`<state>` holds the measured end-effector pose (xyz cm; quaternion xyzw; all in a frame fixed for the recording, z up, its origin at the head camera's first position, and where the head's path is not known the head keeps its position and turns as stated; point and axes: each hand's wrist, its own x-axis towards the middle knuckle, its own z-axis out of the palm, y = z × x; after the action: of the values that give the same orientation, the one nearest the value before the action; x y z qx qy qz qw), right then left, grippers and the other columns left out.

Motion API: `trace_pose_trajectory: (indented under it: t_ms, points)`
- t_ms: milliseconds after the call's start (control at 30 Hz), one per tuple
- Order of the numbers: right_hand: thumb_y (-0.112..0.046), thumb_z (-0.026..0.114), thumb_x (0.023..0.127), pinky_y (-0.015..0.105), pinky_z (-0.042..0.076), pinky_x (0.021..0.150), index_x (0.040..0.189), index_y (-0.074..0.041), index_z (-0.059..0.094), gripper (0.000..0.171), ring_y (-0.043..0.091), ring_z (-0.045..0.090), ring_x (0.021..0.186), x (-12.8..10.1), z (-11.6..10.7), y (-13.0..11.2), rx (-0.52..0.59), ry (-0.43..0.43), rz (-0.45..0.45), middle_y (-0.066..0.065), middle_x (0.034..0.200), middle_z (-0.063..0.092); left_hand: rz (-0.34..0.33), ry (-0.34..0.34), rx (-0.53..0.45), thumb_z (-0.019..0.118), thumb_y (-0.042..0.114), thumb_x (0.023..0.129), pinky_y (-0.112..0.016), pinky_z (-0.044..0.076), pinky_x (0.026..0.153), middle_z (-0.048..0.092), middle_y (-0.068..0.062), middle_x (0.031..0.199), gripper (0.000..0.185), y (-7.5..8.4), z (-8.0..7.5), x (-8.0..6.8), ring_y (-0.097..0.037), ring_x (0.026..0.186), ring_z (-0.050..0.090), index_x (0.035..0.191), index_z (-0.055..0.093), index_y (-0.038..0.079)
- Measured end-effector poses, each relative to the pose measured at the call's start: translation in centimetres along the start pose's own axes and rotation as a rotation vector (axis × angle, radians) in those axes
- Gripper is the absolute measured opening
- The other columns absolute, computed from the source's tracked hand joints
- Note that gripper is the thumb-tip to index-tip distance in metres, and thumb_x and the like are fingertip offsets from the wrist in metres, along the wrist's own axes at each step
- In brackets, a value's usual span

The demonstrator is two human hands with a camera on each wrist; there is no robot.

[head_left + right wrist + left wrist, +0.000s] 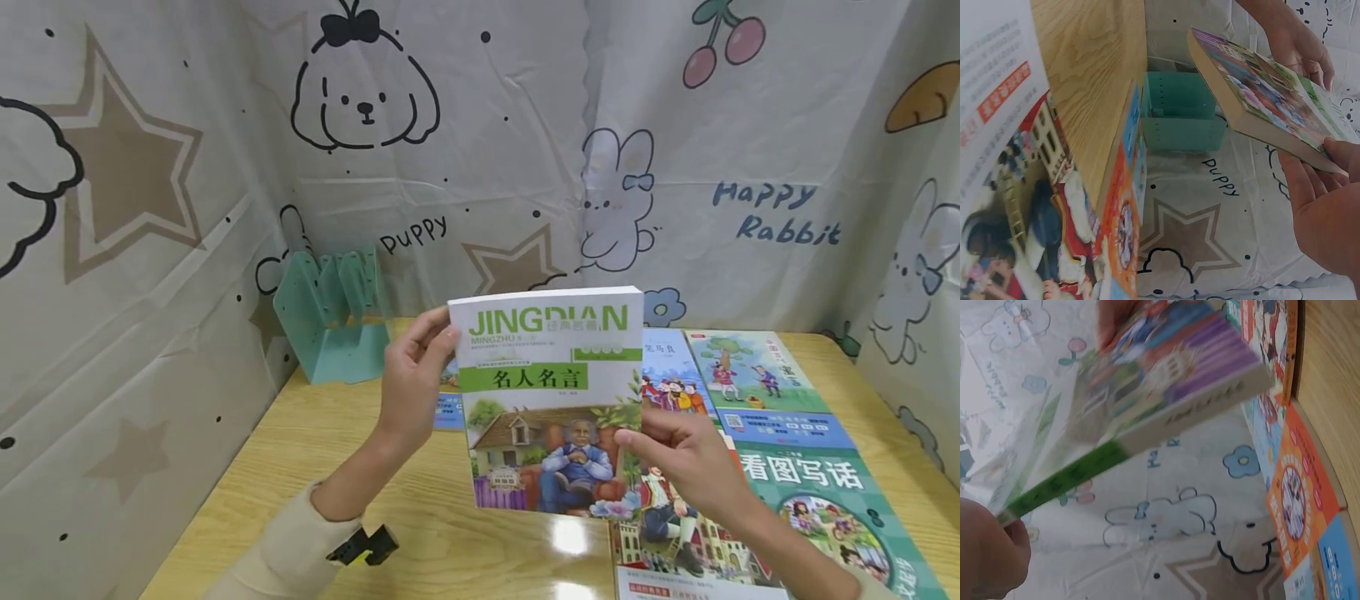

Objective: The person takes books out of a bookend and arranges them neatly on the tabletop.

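I am holding the green-and-white book [551,400] up off the surface [315,442] between both hands, cover facing me and its long axis standing nearly upright, tipped a little to my left at the top. My left hand [412,375] is gripping the book's upper left corner, fingers curled round the spine edge. My right hand [678,454] is pinching the right edge lower down, thumb on the cover and fingers behind. So the book is lying directly between my hands, held at opposite corners.

The teal book stand [333,321] is sitting at the back left of the surface, well apart from the book and on my left hand's side, so that hand is the nearer one. Other picture books [757,392] are lying flat to my right, below and beyond my right hand.
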<state>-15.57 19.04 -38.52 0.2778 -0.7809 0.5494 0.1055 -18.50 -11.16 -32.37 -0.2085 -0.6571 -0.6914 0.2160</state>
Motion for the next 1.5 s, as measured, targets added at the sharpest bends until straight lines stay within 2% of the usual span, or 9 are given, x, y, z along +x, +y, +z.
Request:
trace_pose_trajectory:
  t_ms: [500, 767, 933, 1000, 1067, 1167, 1233, 1400, 1500]
  points:
    - [-0.013, 0.063, 0.099, 0.03, 0.036, 0.044, 0.063, -0.006, 0.035, 0.047, 0.015, 0.019, 0.047, -2.5, 0.4, 2.6, 0.115, -0.071, 0.29, 0.002, 0.057, 0.021, 0.039, 0.139, -0.054, 0.046, 0.006, 0.106, -0.038, 0.051, 0.095, 0.064, -0.027, 0.114, 0.026, -2.6, -3.7, 2.4, -0.03, 0.106, 0.066, 0.121, 0.061, -0.01]
    - [-0.015, 0.064, 0.099, 0.035, 0.058, 0.065, 0.076, 0.014, 0.048, 0.041, 0.023, 0.069, 0.07, -3.6, 1.5, 3.9, 0.269, -0.136, 0.482, 0.0, 0.067, 0.047, 0.021, 0.188, -0.034, 0.044, 0.006, 0.106, -0.037, 0.051, 0.095, 0.065, -0.025, 0.113, 0.028, -3.0, -4.7, 2.5, -0.028, 0.105, 0.066, 0.12, 0.06, -0.012]
    - [-0.015, 0.062, 0.1, 0.043, 0.059, 0.076, 0.109, 0.017, 0.065, 0.033, 0.027, 0.073, 0.085, -4.4, 2.0, 4.9, 0.46, -0.187, 0.624, 0.011, 0.091, 0.069, 0.018, 0.197, -0.06, 0.043, 0.007, 0.107, -0.038, 0.051, 0.095, 0.065, -0.021, 0.112, 0.028, -2.9, -5.0, 2.4, -0.03, 0.106, 0.066, 0.119, 0.061, -0.011]
    - [-0.016, 0.061, 0.101, 0.043, 0.058, 0.077, 0.098, 0.009, 0.069, 0.026, 0.026, 0.073, 0.087, -4.7, 2.3, 5.3, 0.497, -0.204, 0.67, 0.013, 0.092, 0.071, 0.022, 0.197, -0.071, 0.043, 0.007, 0.107, -0.038, 0.051, 0.095, 0.065, -0.022, 0.112, 0.028, -2.9, -5.1, 2.4, -0.03, 0.106, 0.066, 0.12, 0.061, -0.011]
    - [-0.018, 0.062, 0.101, 0.039, 0.059, 0.072, 0.076, -0.004, 0.061, 0.029, 0.02, 0.07, 0.068, -5.0, 2.6, 5.7, 0.489, -0.214, 0.707, 0.007, 0.073, 0.064, 0.026, 0.196, -0.076, 0.043, 0.007, 0.107, -0.037, 0.051, 0.095, 0.064, -0.023, 0.113, 0.028, -2.9, -5.1, 2.4, -0.029, 0.106, 0.066, 0.12, 0.06, -0.011]
    - [-0.021, 0.061, 0.101, 0.029, 0.048, 0.058, 0.065, -0.014, 0.04, 0.042, 0.01, 0.041, 0.047, -5.5, 2.9, 6.0, 0.468, -0.213, 0.769, -0.004, 0.057, 0.04, 0.023, 0.196, -0.077, 0.043, 0.006, 0.107, -0.037, 0.051, 0.095, 0.063, -0.026, 0.114, 0.028, -2.9, -5.1, 2.3, -0.029, 0.106, 0.066, 0.121, 0.06, -0.011]
    - [-0.021, 0.061, 0.101, 0.028, 0.037, 0.055, 0.066, -0.013, 0.047, 0.038, 0.01, 0.023, 0.048, -5.8, 3.1, 6.2, 0.481, -0.213, 0.807, -0.006, 0.056, 0.026, 0.014, 0.199, -0.072, 0.043, 0.006, 0.107, -0.036, 0.051, 0.095, 0.063, -0.026, 0.115, 0.028, -2.9, -5.1, 2.3, -0.029, 0.106, 0.066, 0.121, 0.06, -0.011]
    - [-0.022, 0.062, 0.1, 0.026, 0.046, 0.055, 0.082, -0.007, 0.068, 0.024, 0.007, 0.04, 0.047, -6.1, 3.4, 6.3, 0.51, -0.213, 0.864, -0.006, 0.058, 0.046, -0.015, 0.203, -0.057, 0.042, 0.007, 0.107, -0.036, 0.05, 0.096, 0.063, -0.025, 0.116, 0.029, -3.2, -5.3, 2.1, -0.03, 0.108, 0.064, 0.122, 0.059, -0.011]
    - [-0.022, 0.063, 0.1, 0.025, 0.041, 0.052, 0.069, -0.012, 0.055, 0.033, 0.007, 0.031, 0.047, -6.1, 3.5, 6.2, 0.511, -0.223, 0.872, -0.007, 0.055, 0.037, -0.027, 0.207, -0.054, 0.042, 0.006, 0.107, -0.036, 0.05, 0.096, 0.062, -0.028, 0.116, 0.029, -3.4, -5.3, 2.0, -0.03, 0.108, 0.065, 0.122, 0.059, -0.011]
